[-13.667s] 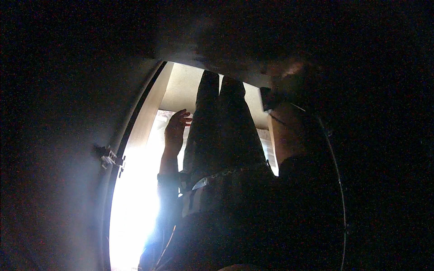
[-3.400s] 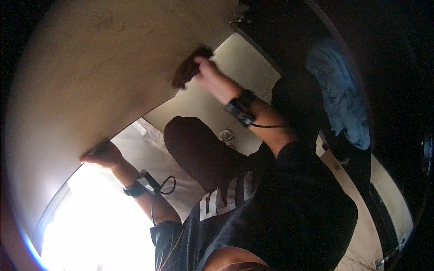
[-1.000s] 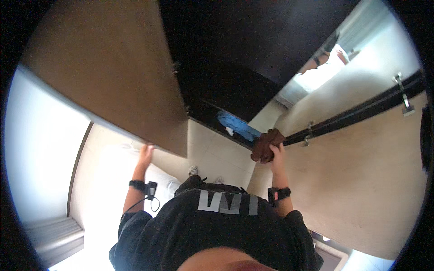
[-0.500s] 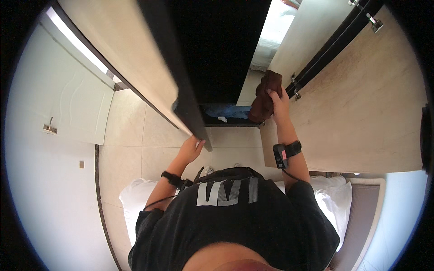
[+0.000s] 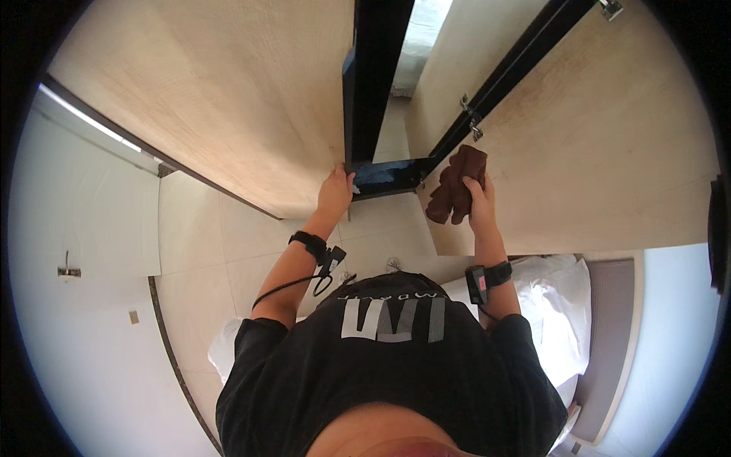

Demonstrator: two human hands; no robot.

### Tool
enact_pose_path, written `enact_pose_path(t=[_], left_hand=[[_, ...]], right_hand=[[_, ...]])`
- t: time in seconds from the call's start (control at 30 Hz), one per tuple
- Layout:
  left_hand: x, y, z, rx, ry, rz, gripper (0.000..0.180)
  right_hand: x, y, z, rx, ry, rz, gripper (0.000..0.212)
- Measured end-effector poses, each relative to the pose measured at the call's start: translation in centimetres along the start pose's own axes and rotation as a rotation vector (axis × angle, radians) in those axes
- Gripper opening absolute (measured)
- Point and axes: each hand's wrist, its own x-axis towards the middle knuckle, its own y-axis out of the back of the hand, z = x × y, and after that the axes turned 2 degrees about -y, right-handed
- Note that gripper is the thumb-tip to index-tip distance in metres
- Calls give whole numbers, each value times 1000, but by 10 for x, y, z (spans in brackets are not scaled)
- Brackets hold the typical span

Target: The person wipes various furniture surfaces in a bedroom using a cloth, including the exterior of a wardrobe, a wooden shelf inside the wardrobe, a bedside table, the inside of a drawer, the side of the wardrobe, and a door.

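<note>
My left hand (image 5: 336,190) is at the free edge of the left wardrobe door (image 5: 244,99), a pale wood-toned panel with a dark edge. Its fingers close round that edge, partly out of sight. In my right hand (image 5: 481,199) is a dark brown folded cloth (image 5: 466,171), gripped from its near right side with the thumb on top. The cloth is held in front of the right wardrobe door (image 5: 594,175), which stands wide open. Between the doors, blue fabric (image 5: 384,177) lies low inside the dark wardrobe.
Metal hinges (image 5: 472,118) join the right door to the wardrobe. A white room door (image 5: 91,206) with a lever handle is at far left. Behind me, white bedding (image 5: 560,305) lies by a grey-brown headboard (image 5: 609,327). Pale tiles (image 5: 244,244) cover the floor.
The left door has swung inward with my left hand on its edge, narrowing the wardrobe opening. My right hand has brought the brown cloth slightly back, away from the opening.
</note>
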Motion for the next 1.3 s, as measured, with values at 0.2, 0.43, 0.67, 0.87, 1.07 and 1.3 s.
enact_pose_path(t=[0.2, 0.43, 0.67, 0.87, 1.07, 1.3], left_hand=[[43, -14, -12, -9, -33, 48, 29], [73, -26, -24, -102, -59, 186, 28], [89, -38, -43, -248, -27, 190, 20], [95, -40, -37, -269, -18, 116, 25], [80, -64, -76, -322, -132, 218, 37], [44, -56, -97, -455, 180, -125, 34]], right_hand=[[-42, 55, 4, 30, -22, 145, 39], [-66, 54, -1, -28, -61, 194, 42], [-73, 51, -8, -85, -123, 186, 43], [-120, 156, 13, 68, -158, 424, 43], [-147, 248, 10, 21, 54, 912, 29], [-94, 329, -48, 91, 349, 919, 43]])
